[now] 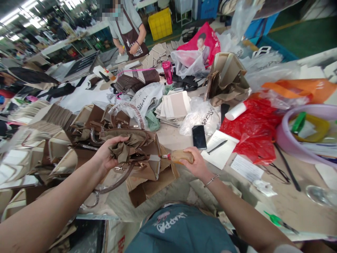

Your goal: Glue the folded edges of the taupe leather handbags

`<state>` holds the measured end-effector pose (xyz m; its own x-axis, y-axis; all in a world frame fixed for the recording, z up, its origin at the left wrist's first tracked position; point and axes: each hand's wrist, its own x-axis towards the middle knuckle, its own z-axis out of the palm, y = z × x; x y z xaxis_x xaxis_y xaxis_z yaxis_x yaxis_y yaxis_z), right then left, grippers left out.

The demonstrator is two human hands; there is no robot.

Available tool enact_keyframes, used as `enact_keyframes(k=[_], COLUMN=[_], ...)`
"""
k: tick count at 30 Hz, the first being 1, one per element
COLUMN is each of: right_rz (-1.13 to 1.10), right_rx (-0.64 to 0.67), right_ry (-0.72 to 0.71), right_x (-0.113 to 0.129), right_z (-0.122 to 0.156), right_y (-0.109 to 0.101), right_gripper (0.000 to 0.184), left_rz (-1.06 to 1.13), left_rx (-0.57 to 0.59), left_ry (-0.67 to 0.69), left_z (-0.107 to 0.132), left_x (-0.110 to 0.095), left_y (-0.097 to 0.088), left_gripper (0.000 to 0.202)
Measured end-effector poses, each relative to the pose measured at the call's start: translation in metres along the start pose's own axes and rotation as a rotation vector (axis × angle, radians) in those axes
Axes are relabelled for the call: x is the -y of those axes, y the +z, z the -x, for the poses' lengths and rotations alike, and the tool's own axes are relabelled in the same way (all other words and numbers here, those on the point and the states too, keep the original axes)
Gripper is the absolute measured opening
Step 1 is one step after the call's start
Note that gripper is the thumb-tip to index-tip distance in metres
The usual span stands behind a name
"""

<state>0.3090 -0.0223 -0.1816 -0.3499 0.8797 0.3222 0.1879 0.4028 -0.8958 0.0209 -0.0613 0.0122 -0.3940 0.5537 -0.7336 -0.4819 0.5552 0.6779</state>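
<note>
In the head view a brown handbag [147,165] lies on its side at the front of the table, its lining pulled partly out. My left hand [109,151] is closed around the bunched olive-brown lining [123,149]. A squeeze bottle [176,157] with yellowish-brown contents and a red-tipped nozzle is gripped in my right hand [195,161]. The nozzle points left at the bag's edge, close to a pale strip [154,158]; whether they touch I cannot tell. Beneath the bag sits a piece of brown cardboard [150,186]. The bag's handle [116,184] loops toward me.
More part-made handbags [60,151] crowd the left. Ahead lie stacked panels [176,105] and plastic bags [201,116]. On the right are a phone [199,137], notepad with pen [221,149], red bag [250,130] and purple basin [286,140]. A co-worker [129,28] stands across the table.
</note>
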Motion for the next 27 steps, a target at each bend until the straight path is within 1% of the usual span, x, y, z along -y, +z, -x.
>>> enact_keyframes(k=[6,9,11,13,15,17,20,22,24,27], right_rz=[-0.029,-0.05,-0.051,-0.066,-0.122,-0.26,-0.648,-0.892,-1.027,-1.117], right_rx=[0.057,0.015,-0.007,0.018,0.074,0.097,0.077,0.054,0.024,-0.077], right_ry=[0.1,0.159,0.19,0.233,0.317,0.45,0.73,0.892,0.953,0.943], right_x=[0.005,0.006,0.005,0.005,0.005,0.006,0.008,0.008,0.007,0.005], right_z=[0.01,0.008,0.007,0.008,0.01,0.016,0.028,0.038,0.048,0.066], right_y=[0.005,0.006,0.007,0.007,0.007,0.005,-0.003,-0.012,-0.026,-0.049], right_gripper=[0.031,0.033,0.033,0.034,0.034,0.036,0.045,0.051,0.057,0.063], left_rz=[0.018,0.022,0.017,0.026,0.035,0.033,0.025,0.013,-0.023,-0.126], left_rx=[0.007,0.005,0.024,0.047,0.06,0.068,0.071,0.057,0.041,0.036], left_ry=[-0.006,0.002,0.004,0.004,0.0,0.001,0.012,0.007,-0.004,0.057], left_z=[0.006,0.007,0.007,0.006,0.006,0.005,0.011,0.021,0.037,0.064], left_x=[-0.001,-0.001,0.0,0.002,0.003,0.003,-0.001,-0.006,-0.013,-0.024], left_y=[0.006,0.005,0.003,0.0,-0.003,-0.007,-0.015,-0.022,-0.03,-0.043], left_gripper=[0.018,0.017,0.016,0.015,0.015,0.016,0.016,0.017,0.018,0.023])
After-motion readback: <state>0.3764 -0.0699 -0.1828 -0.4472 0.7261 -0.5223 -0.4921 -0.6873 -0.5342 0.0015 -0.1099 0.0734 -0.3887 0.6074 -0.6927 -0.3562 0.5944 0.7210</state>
